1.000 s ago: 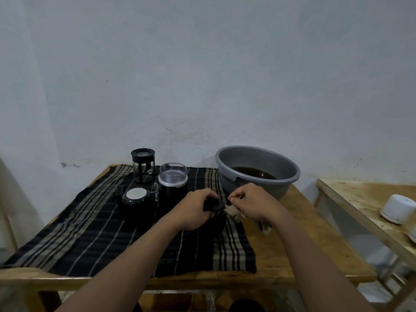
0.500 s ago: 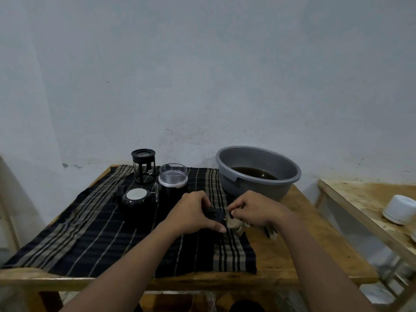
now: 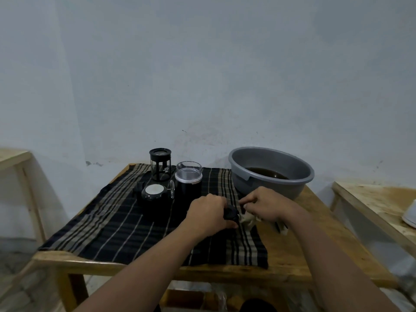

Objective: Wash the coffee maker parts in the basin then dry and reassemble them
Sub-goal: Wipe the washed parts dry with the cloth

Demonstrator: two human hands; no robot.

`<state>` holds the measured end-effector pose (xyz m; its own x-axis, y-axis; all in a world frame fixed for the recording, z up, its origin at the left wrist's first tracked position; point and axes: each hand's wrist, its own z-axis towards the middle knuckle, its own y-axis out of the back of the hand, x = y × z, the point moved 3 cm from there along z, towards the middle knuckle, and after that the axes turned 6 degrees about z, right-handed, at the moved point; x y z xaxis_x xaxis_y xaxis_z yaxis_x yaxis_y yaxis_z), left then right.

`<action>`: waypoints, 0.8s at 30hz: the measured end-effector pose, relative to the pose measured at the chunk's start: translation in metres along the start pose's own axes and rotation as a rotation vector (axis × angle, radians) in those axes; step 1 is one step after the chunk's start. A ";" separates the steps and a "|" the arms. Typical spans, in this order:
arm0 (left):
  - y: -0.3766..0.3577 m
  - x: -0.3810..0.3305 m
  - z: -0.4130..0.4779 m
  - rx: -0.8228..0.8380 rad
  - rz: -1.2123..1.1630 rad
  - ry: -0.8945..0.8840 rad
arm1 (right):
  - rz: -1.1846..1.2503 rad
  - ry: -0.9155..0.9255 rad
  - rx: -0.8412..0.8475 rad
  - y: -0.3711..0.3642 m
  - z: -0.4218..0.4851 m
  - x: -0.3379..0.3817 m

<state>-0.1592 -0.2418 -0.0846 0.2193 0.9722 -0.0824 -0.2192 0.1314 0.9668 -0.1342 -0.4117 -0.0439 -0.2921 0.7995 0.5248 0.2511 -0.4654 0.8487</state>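
My left hand (image 3: 208, 213) grips a small black coffee maker part (image 3: 231, 214) low over the striped cloth (image 3: 108, 224). My right hand (image 3: 266, 204) holds a crumpled beige rag (image 3: 247, 219) against that part. Behind the hands stand a black canister with a clear lid (image 3: 188, 185), a round black lid with a pale disc (image 3: 154, 194) and a small glass French press (image 3: 160, 164). The grey basin (image 3: 271, 171) with dark water sits at the back right of the wooden table (image 3: 299, 255).
A second wooden table (image 3: 378, 206) stands to the right with a white object (image 3: 410, 216) at the frame edge. Another wooden piece (image 3: 13, 158) is at the left. A blue-grey wall runs close behind the table.
Both hands have lowered toward the cloth with the black part and the rag. The view has shifted slightly left.
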 end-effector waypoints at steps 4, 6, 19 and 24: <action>-0.002 -0.004 -0.004 0.044 -0.008 -0.014 | 0.103 0.001 -0.165 0.013 -0.010 0.002; -0.002 -0.004 -0.010 0.019 -0.035 -0.025 | 0.147 0.004 -0.203 0.012 -0.011 -0.002; 0.015 0.159 -0.033 -0.104 0.055 0.542 | 0.607 0.164 -0.430 0.011 0.011 0.045; 0.000 0.173 -0.033 -0.112 0.040 0.465 | 0.727 0.240 -0.626 0.015 0.020 0.073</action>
<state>-0.1526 -0.0676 -0.1065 -0.2340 0.9573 -0.1698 -0.3251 0.0875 0.9416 -0.1336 -0.3525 0.0059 -0.4573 0.1737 0.8722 -0.0696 -0.9847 0.1597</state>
